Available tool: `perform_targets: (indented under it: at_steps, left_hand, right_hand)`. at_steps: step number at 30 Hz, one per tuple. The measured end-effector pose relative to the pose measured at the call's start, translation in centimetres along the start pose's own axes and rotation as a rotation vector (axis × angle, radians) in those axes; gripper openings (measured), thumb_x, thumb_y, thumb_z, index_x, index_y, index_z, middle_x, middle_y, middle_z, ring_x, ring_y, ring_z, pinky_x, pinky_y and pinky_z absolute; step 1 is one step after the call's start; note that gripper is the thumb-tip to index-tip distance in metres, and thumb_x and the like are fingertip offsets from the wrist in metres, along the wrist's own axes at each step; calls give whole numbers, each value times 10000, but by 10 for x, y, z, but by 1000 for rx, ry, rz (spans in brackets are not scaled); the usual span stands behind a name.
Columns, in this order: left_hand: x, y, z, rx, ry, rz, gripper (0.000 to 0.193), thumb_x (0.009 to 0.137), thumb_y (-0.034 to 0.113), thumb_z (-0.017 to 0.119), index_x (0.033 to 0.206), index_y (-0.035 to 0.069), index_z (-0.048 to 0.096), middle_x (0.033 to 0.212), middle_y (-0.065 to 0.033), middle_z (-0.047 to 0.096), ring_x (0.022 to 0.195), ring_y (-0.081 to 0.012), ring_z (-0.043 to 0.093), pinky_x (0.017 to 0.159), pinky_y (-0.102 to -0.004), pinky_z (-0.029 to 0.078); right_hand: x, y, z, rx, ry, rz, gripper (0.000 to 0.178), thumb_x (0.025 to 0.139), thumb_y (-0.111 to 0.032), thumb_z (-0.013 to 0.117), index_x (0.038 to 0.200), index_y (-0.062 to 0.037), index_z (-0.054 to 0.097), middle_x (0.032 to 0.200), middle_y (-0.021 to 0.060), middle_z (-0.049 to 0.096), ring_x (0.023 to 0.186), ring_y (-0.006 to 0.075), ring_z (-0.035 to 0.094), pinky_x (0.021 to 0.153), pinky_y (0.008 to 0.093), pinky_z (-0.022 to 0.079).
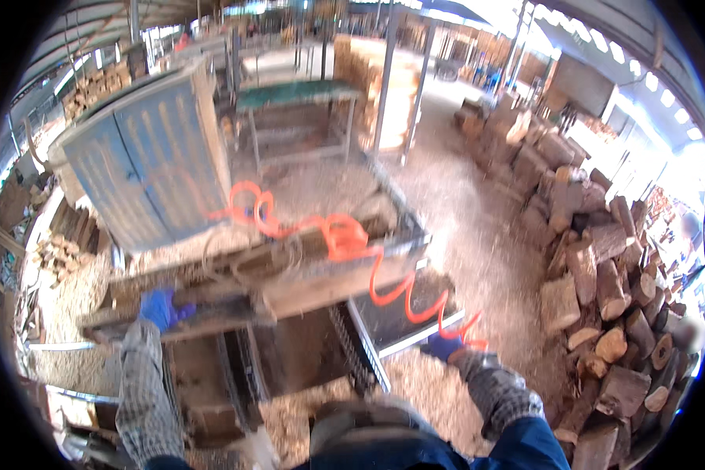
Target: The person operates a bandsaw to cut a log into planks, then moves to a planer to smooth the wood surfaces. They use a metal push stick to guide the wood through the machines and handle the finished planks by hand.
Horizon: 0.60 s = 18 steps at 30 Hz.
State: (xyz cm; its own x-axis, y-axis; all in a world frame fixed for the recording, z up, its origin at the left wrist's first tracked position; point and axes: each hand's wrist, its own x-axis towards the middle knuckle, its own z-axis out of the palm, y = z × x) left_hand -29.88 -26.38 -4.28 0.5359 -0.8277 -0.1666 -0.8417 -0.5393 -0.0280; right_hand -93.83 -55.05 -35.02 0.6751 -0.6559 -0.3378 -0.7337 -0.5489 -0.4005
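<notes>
My left hand (161, 309), in a blue glove, rests at the near edge of a long dark wooden beam (219, 309) on the machine; its fingers are spread and hold nothing visible. To the right, my right hand (443, 345), also blue-gloved, is beside the metal-edged corner of the machine. Its fingers look closed, but blur hides what is in them. An orange coiled hose (345, 236) stretches across the machine, its near end looping down by my right wrist. Between my hands lie the machine's dark slots and a toothed chain track (351, 345).
A worn blue-grey metal cabinet (145, 160) stands behind at left. Beyond the machine is a green-topped table (296, 94) near stacked boards (360, 86). Logs (603, 266) are heaped along the right. Sawdust (309, 411) covers the floor close to me. A blurred person (689, 266) appears at the far right edge.
</notes>
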Motion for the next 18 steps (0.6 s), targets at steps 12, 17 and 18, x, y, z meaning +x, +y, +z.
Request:
perform_targets:
  at_steps: [12, 17, 18]
  left_hand:
    - [-3, 31, -8, 37, 134, -17, 743, 667, 656, 828, 1137, 90, 721, 1005, -181, 747, 977, -379, 709, 921, -468, 543]
    - [-26, 27, -4, -33, 165, -28, 762, 658, 684, 816, 1111, 82, 704, 989, -196, 740, 961, -398, 703, 915, -485, 545]
    - [-26, 23, 4, -59, 160, -36, 770, 657, 689, 813, 1115, 80, 699, 992, -201, 739, 961, -401, 702, 915, -486, 546]
  right_hand:
    - [129, -82, -60, -259, 124, -526, 336, 1033, -362, 462, 1022, -91, 660, 972, 190, 706, 880, 394, 695, 739, 513, 539]
    - [158, -109, -164, -166, 56, -551, 369, 1023, -419, 502, 988, -99, 682, 822, 154, 712, 768, 345, 711, 670, 465, 541]
    - [149, -115, -181, -209, 32, -592, 377, 1013, -440, 522, 989, -101, 686, 807, 141, 713, 761, 336, 713, 665, 460, 543]
